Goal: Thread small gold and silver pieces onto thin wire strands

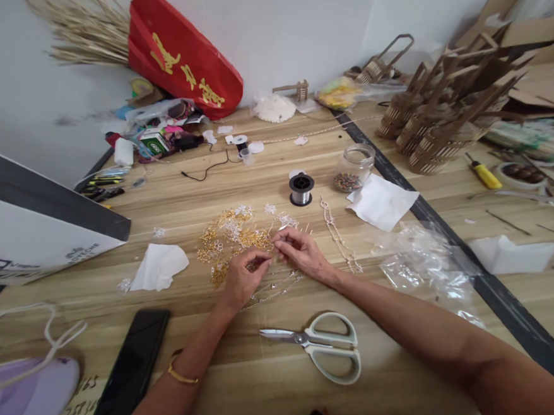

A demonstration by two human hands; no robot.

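Observation:
Over the middle of the table, my left hand (249, 271) and my right hand (301, 251) meet, fingertips almost touching. Both are closed in a pinch, and what they hold is too small to make out. Just beyond them lies a pile of gold and clear beads (231, 226). A thin silver chain (273, 290) runs on the table below the hands. To the right is a beaded strand (338, 238). A spool of clear thread (301, 189) stands behind the right hand. Scissors (310, 341) with pale handles rest nearer to me, blades pointing left.
A glass jar of beads (354, 167) and white paper (383, 201) are at the right, with clear plastic bags (427, 260) nearer. At left lie another paper (159, 266) and a black phone (130, 372). Small wooden baskets (435, 127) crowd the far right, a red bag (183, 56) the back.

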